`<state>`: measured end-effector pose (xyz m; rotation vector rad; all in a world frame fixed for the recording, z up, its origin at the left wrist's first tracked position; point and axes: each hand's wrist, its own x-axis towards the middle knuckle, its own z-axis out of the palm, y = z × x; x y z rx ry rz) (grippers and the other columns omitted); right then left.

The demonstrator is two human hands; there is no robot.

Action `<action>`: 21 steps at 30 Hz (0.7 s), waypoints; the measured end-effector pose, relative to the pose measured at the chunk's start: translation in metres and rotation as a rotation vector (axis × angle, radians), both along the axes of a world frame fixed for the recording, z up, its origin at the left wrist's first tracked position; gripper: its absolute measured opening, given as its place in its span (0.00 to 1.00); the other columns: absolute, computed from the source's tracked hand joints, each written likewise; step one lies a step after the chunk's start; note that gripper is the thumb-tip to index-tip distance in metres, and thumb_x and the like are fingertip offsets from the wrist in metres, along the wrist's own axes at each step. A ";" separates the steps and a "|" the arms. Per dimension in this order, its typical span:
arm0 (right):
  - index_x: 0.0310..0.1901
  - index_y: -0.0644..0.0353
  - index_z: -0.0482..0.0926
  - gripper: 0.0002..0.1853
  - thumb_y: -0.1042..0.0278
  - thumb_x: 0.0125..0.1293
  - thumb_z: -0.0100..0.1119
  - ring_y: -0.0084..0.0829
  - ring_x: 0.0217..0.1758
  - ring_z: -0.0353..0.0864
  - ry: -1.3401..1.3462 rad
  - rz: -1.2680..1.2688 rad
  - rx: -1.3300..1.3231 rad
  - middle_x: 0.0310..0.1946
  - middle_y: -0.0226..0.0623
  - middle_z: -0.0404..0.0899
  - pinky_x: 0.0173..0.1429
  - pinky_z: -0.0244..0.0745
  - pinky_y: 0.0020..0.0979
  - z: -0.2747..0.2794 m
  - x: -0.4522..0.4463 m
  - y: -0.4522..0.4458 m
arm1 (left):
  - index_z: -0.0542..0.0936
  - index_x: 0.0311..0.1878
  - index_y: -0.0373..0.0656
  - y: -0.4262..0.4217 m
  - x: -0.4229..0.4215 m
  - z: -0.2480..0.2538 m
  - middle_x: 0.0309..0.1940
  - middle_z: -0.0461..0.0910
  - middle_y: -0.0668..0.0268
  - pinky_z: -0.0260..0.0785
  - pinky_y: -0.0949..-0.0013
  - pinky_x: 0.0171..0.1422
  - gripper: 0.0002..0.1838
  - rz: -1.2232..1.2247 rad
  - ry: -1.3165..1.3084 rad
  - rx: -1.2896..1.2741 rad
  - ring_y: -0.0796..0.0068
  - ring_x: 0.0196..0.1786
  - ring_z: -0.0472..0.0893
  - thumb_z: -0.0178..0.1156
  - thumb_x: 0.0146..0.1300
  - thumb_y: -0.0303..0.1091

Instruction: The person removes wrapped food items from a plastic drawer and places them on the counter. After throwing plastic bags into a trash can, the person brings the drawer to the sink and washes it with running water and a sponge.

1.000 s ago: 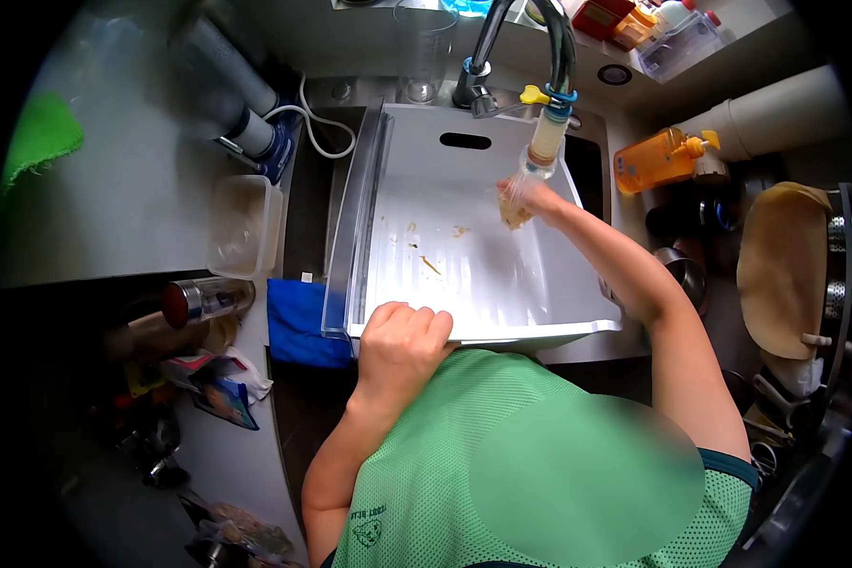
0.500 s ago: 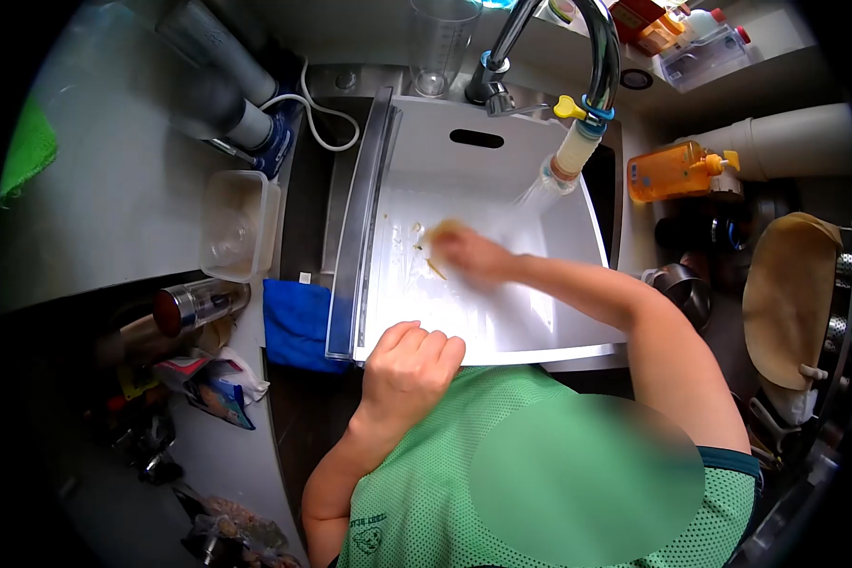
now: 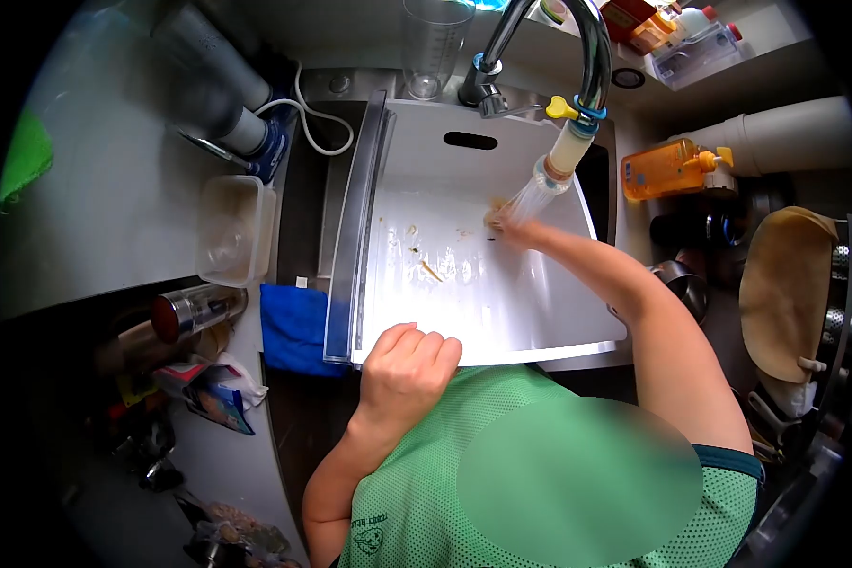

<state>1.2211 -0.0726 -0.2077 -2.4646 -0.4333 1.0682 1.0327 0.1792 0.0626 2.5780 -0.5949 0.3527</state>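
Observation:
A white refrigerator drawer [image 3: 540,312] with a clear front panel lies across the sink, one oblong handle slot in its far wall. My left hand [image 3: 412,363] is closed over the drawer's near rim. Inside, under the spray, my right hand [image 3: 515,233] is closed on a small yellowish sponge-like piece [image 3: 495,210], partly hidden and blurred. Water falls from the spray head [image 3: 554,170] of the chrome faucet [image 3: 592,57]. Brownish food scraps [image 3: 430,272] lie on the wet drawer floor, to the left of my right hand.
A blue cloth [image 3: 298,327] hangs by the drawer's left side. On the left counter are a clear plastic container [image 3: 232,232] and a white cable [image 3: 317,137]. A measuring jug [image 3: 431,57] stands behind the sink. To the right is an orange soap bottle [image 3: 667,170].
My right hand has moved right and away from me, from the scraps to the water spray, with the yellowish piece. My left hand stays on the rim.

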 end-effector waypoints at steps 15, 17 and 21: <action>0.51 0.57 0.71 0.17 0.63 0.67 0.36 0.42 0.53 0.73 -0.185 0.200 0.114 0.52 0.45 0.71 0.53 0.69 0.37 0.086 -0.030 0.110 | 0.67 0.17 0.46 -0.001 -0.001 -0.001 0.13 0.63 0.69 0.71 0.67 0.41 0.13 0.009 0.016 0.019 0.71 0.20 0.70 0.63 0.37 0.37; 0.51 0.57 0.71 0.16 0.66 0.64 0.40 0.42 0.58 0.68 -0.153 0.477 0.245 0.58 0.44 0.66 0.55 0.69 0.36 0.130 -0.053 0.128 | 0.67 0.17 0.46 -0.002 -0.001 -0.001 0.13 0.63 0.69 0.71 0.67 0.41 0.13 0.016 0.010 0.018 0.71 0.21 0.71 0.63 0.37 0.37; 0.58 0.60 0.65 0.20 0.67 0.66 0.37 0.43 0.62 0.64 -0.313 0.566 0.635 0.58 0.49 0.65 0.62 0.62 0.38 0.085 -0.086 0.137 | 0.67 0.17 0.46 0.000 -0.001 -0.003 0.13 0.64 0.69 0.71 0.67 0.41 0.13 0.014 0.002 0.011 0.70 0.21 0.71 0.63 0.37 0.37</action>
